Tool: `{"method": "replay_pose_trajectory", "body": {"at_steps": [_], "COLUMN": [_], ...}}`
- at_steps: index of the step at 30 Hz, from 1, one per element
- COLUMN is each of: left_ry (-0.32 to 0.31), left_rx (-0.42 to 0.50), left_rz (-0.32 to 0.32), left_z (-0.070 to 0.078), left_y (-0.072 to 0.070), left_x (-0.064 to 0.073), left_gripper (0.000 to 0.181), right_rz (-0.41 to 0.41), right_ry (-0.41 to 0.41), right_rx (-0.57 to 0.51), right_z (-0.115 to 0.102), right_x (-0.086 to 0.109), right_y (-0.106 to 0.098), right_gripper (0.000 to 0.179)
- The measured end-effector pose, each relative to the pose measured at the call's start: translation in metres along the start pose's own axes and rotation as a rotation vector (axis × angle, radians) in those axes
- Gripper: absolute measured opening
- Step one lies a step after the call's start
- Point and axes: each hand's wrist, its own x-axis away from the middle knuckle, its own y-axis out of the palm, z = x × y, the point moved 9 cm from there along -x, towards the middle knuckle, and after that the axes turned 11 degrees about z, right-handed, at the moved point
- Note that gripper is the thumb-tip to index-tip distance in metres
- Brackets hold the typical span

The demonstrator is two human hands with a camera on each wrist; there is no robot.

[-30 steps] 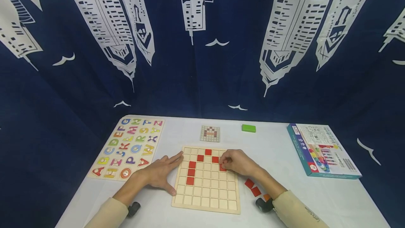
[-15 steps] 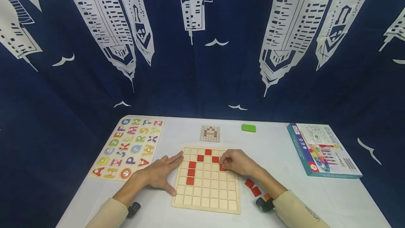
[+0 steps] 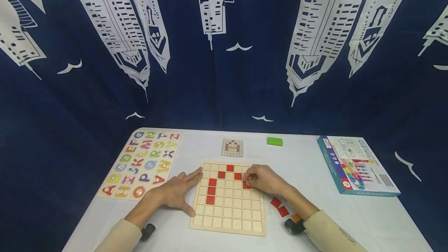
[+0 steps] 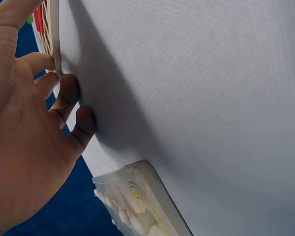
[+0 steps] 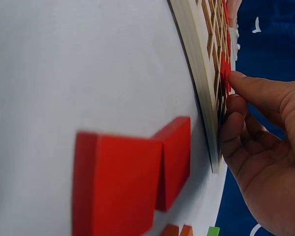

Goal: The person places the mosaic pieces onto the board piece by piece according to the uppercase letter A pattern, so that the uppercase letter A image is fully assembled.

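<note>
A wooden grid board (image 3: 227, 213) lies flat on the table, with several red square tiles set in its cells in a peaked outline. My left hand (image 3: 178, 190) rests against its left edge, thumb and fingers spread; in the left wrist view the fingers (image 4: 69, 93) touch the table beside the rim. At the board's upper right, my right hand (image 3: 264, 178) pinches a red tile (image 3: 246, 186) at a cell, thumb on it in the right wrist view. Loose red tiles (image 3: 282, 211) and an orange tile (image 3: 296, 217) lie beside the right forearm.
Behind the board are a small pattern card (image 3: 231, 148) and a green block (image 3: 275, 141). An alphabet puzzle board (image 3: 153, 170) lies at left, a game box (image 3: 364, 166) at right. A dark blue printed curtain (image 3: 217, 96) hangs along the table's back edge.
The right wrist has shifted slightly to the right, showing a bit more of the orange tile. Both hands and the tiles on the board otherwise stay as they were.
</note>
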Motion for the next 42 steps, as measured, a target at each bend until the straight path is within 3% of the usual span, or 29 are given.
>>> {"method": "replay_pose_trajectory", "body": {"at_steps": [13,24,32,42], "left_ry": [0.002,0.016,0.019,0.010], "left_rx": [0.006,-0.001,-0.003,-0.001], "left_rz": [0.005,0.016,0.014,0.008], "left_z": [-0.002,0.000,0.001,0.000], "left_y": [0.000,-0.001,0.000,0.000], "left_x": [-0.001,0.001,0.001,0.000], "left_gripper": [0.132,0.133,0.132,0.132], "right_rz": [-0.002,-0.138,-0.234,-0.260], "right_ry": [0.037,0.125,0.105,0.046], "right_rx": [0.039,-0.033,-0.040,0.041], "right_z": [0.018,0.042,0.048,0.040], "right_x": [0.018,0.050,0.065,0.068], "right_y": [-0.025,-0.038,-0.039,-0.033], "right_gripper": [0.014,0.013,0.021,0.027]}}
